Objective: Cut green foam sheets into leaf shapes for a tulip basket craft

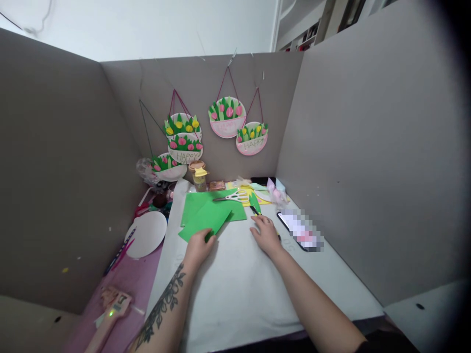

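Note:
My left hand (199, 245) has its fingers closed on the near edge of a green paper sheet (206, 219), which is raised and tilted over more green paper (239, 212). White-handled scissors (237, 196) rest on that paper at the back. My right hand (265, 234) is over the white table cover, its fingers apart and lowered beside a dark, slim tool (254, 211); whether they touch it is unclear. Green leaf-shaped cutouts (254, 202) lie just beyond the right fingers, next to yellow paper (264, 196).
A phone (300, 231) lies at the right. White paper plates (147, 235) and a pink glue gun (114, 309) are at the left. A lidded jar (199, 181) stands behind. Paper-plate flower baskets (228, 125) hang on the grey partition (287, 93).

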### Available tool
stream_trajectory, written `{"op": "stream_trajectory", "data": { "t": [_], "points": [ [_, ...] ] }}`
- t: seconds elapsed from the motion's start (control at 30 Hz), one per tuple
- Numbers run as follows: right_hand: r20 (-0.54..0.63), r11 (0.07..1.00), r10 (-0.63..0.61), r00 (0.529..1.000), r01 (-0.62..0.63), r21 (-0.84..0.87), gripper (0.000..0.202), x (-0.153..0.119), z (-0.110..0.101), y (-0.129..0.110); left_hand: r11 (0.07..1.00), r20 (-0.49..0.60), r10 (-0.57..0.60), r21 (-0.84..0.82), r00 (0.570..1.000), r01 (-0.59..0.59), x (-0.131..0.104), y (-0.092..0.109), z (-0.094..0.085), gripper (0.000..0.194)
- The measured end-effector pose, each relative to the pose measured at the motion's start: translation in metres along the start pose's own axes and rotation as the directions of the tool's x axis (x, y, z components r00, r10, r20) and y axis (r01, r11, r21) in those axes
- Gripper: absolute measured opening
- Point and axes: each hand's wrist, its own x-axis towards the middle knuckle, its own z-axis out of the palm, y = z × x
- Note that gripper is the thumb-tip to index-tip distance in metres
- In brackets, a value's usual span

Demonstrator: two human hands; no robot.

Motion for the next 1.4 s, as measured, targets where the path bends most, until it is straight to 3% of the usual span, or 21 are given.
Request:
{"op": "stream_trajectory", "data": {
  "t": [0.23,0.33,0.4,0.47,0.53,0.63,0.7,0.83,0.9,0.97,1.07,1.17,1.33,1.4],
  "points": [
    [-0.052,0.988,-0.065,0.997,0.071,0.138,0.034,-0.002,-0.002,-0.005,0.999,-0.010,-0.017,0.046,1.000,0.017,0.000,0.000,-0.007,0.029],
    [-0.070,0.962,-0.092,0.993,0.107,0.250,0.030,-0.003,-0.004,-0.013,1.000,-0.189,0.003,0.015,0.982,0.000,-0.005,0.005,-0.015,0.030],
    [-0.041,0.920,-0.099,0.994,0.107,0.376,0.030,-0.004,-0.004,-0.019,0.990,-0.329,0.073,-0.092,0.942,-0.109,-0.011,0.008,-0.019,0.029],
    [0.036,0.828,-0.079,0.996,0.045,0.559,0.039,-0.004,-0.003,-0.025,0.957,-0.398,0.075,-0.228,0.914,-0.178,-0.015,0.011,-0.020,0.029],
    [0.143,0.664,-0.077,0.987,-0.057,0.746,0.059,-0.006,-0.003,-0.031,0.921,-0.401,-0.027,-0.366,0.916,-0.133,-0.018,0.014,-0.016,0.031],
    [0.298,0.440,-0.121,0.947,-0.218,0.871,0.077,-0.011,-0.003,-0.038,0.871,-0.320,-0.152,-0.490,0.935,-0.026,-0.017,0.017,-0.007,0.032],
    [0.370,0.395,-0.078,0.926,-0.312,0.864,0.069,-0.014,-0.003,-0.041,0.867,-0.254,-0.127,-0.498,0.959,-0.017,-0.014,0.016,-0.002,0.033],
    [0.354,0.373,0.153,0.923,-0.385,0.844,0.056,-0.013,0.005,-0.035,0.921,-0.173,-0.059,-0.388,0.983,-0.013,-0.001,0.003,-0.006,0.039],
    [0.357,0.327,0.197,0.913,-0.405,0.854,0.056,-0.009,0.008,-0.028,0.984,-0.194,-0.122,-0.152,0.973,0.093,0.009,-0.006,-0.014,0.033],
    [0.379,0.285,0.188,0.906,-0.420,0.862,0.057,-0.006,0.011,-0.023,0.957,-0.195,-0.222,0.143,0.955,0.251,0.019,-0.014,-0.024,0.041],
    [0.357,0.328,0.172,0.918,-0.395,0.858,0.057,-0.005,0.013,-0.018,0.865,-0.131,-0.332,0.354,0.934,0.357,0.030,-0.024,-0.034,0.067],
    [0.314,0.399,0.144,0.938,-0.346,0.849,0.055,-0.007,0.015,-0.020,0.871,-0.057,-0.405,0.280,0.912,0.404,0.037,-0.035,-0.039,0.072],
    [0.308,0.438,0.111,0.945,-0.325,0.838,0.046,-0.007,0.014,-0.025,0.884,-0.052,-0.462,-0.107,0.885,0.455,0.044,-0.054,-0.054,0.023],
    [0.283,0.452,0.132,0.950,-0.312,0.836,0.042,-0.006,0.011,-0.025,0.874,-0.075,-0.469,-0.184,0.880,0.450,0.045,-0.056,-0.062,0.019]
  ]
}}
